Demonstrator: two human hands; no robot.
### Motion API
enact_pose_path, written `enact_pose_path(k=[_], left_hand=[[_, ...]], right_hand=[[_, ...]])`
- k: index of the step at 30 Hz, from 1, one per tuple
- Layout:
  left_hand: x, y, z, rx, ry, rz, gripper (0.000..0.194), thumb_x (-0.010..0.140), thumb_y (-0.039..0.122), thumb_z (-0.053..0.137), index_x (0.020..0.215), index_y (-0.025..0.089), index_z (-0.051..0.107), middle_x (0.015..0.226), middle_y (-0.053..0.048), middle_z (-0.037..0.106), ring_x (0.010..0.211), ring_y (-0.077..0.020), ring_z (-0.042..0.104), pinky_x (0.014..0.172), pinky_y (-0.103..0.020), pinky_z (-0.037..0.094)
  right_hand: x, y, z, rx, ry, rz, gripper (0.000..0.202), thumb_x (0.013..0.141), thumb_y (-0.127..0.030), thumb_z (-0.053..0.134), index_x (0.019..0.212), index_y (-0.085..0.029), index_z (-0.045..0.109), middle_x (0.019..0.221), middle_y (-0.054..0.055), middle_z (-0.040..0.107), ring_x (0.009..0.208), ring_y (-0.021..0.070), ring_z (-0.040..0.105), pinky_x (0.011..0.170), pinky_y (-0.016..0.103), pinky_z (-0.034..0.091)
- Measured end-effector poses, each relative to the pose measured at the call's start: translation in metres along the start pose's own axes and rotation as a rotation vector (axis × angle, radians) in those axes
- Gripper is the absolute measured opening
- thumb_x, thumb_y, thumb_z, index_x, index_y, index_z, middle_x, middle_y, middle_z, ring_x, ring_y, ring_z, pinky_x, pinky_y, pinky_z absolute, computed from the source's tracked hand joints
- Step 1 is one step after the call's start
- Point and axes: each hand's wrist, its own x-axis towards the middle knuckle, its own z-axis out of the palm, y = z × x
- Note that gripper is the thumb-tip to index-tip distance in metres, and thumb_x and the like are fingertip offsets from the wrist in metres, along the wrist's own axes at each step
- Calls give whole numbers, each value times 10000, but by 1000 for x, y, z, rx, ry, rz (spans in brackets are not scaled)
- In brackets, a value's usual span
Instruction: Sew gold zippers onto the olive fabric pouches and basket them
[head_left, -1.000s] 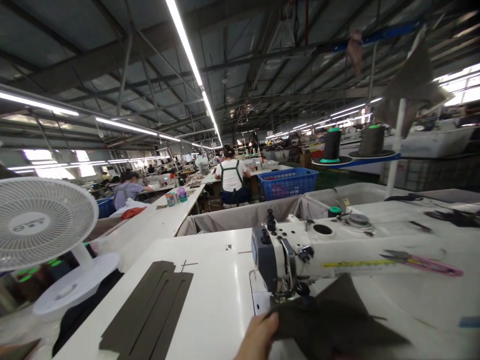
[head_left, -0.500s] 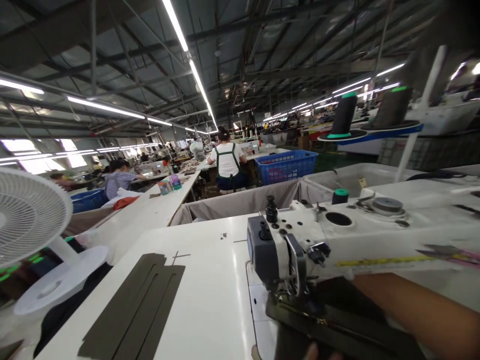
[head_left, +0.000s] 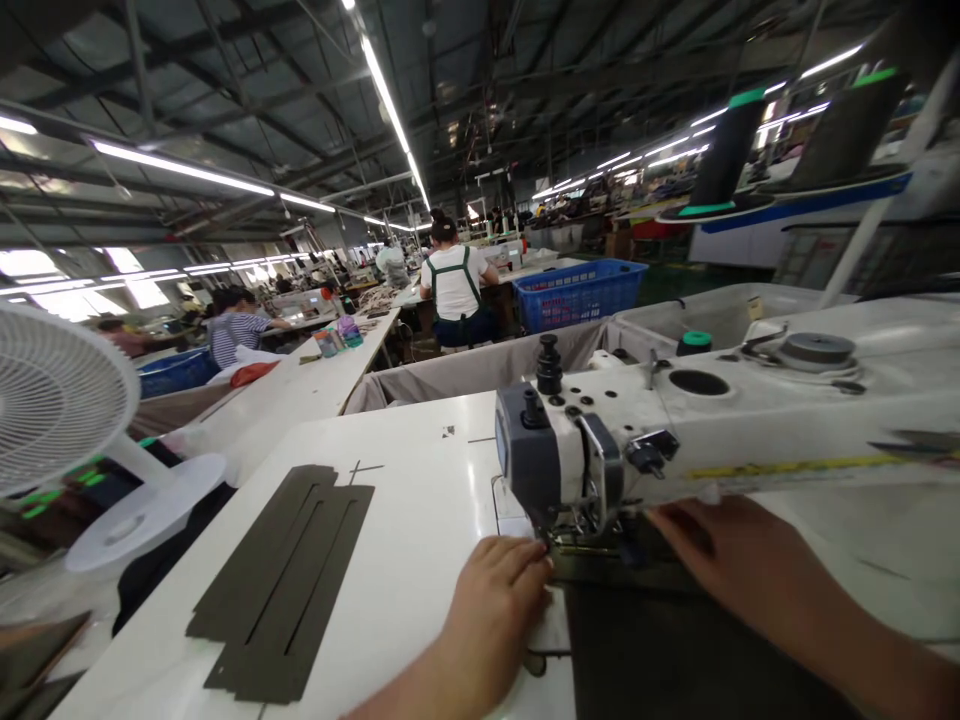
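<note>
A dark olive fabric piece [head_left: 637, 640] lies under the head of a white sewing machine [head_left: 551, 470] and hangs toward me. A thin gold-coloured strip, which looks like a zipper [head_left: 589, 549], shows on it by the presser foot. My left hand [head_left: 499, 605] is closed at the fabric's left edge, its fingertips beside the foot. On the other side of the needle area, my right hand [head_left: 716, 545] has its fingers bent together on the fabric; the machine arm and shadow partly hide the grip. Flat olive panels with long slits [head_left: 289, 580] lie stacked on the white table, left of my left hand.
A white fan [head_left: 67, 410] stands at the left. Thread cones [head_left: 724, 150] rise at the right; scissors [head_left: 919, 450] rest on the machine arm. Behind the table are a cloth-lined bin [head_left: 465, 380], a blue basket [head_left: 581, 295] and a seated person [head_left: 454, 285].
My left hand has come up from the bottom edge to the presser foot. My right hand has come out from behind the fabric, which now lies flatter. The view has shifted slightly.
</note>
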Motion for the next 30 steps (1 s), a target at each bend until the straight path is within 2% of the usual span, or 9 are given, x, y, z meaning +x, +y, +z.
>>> enact_pose_path(k=[2,4,7,9,11,14,18,23,30], left_hand=[[3,-5,0,8,-24,96,158,869,120,515,1004,162,586,1054,-79,652,994,-194,594,895,-369,439],[8,-5,2,-11,-61,86,140,851,94,529,962,155,588,991,-61,670,940,-176,612,912,-356,417],[16,-1,0,-42,-72,-91,145,822,52,522,880,162,596,825,-19,676,780,-155,621,829,-320,441],[19,2,-3,-35,-45,-187,173,821,36,486,855,165,596,764,-11,661,715,-158,606,735,-302,454],[19,4,-4,-21,-24,-206,183,824,34,471,843,165,597,740,-8,651,695,-160,596,685,-291,448],[14,6,0,-12,-29,-141,120,825,81,542,821,180,609,790,-2,655,744,-157,597,731,-300,437],[7,7,12,104,-48,5,96,821,140,593,915,157,598,896,-43,628,815,-186,571,791,-349,431],[7,6,18,200,9,86,108,871,112,477,885,131,583,828,-54,578,798,-188,552,791,-359,448],[12,14,20,278,65,82,254,933,120,348,844,116,586,763,-66,546,746,-193,525,726,-362,469]], right_hand=[[-10,-23,0,23,-27,-181,377,957,-299,295,763,-196,602,719,33,625,656,142,600,614,271,486],[-19,-47,2,-6,-55,-302,373,948,-232,261,859,-187,620,761,47,653,663,158,619,587,276,483],[-21,-65,18,-110,-145,-199,348,934,-244,293,972,-116,614,748,84,660,570,176,614,492,287,461],[-16,-66,31,-140,-204,-140,314,913,-260,360,1001,-92,611,705,84,659,507,175,598,453,280,440],[-12,-64,40,-135,-210,-152,283,892,-254,407,1009,-100,615,709,78,663,514,175,603,466,274,443],[-13,-62,40,-92,-184,-192,269,891,-198,380,959,-136,632,743,65,660,559,164,609,510,268,452],[-13,-62,29,-10,-169,-260,344,917,-162,290,910,-169,634,703,37,638,547,139,589,529,257,448],[0,-54,31,-63,-4,-276,297,901,-153,338,1025,-138,608,935,107,669,845,218,628,774,372,491],[-1,-46,40,-4,-116,-283,329,878,-127,324,1097,-106,569,1059,133,650,961,225,618,836,386,512]])
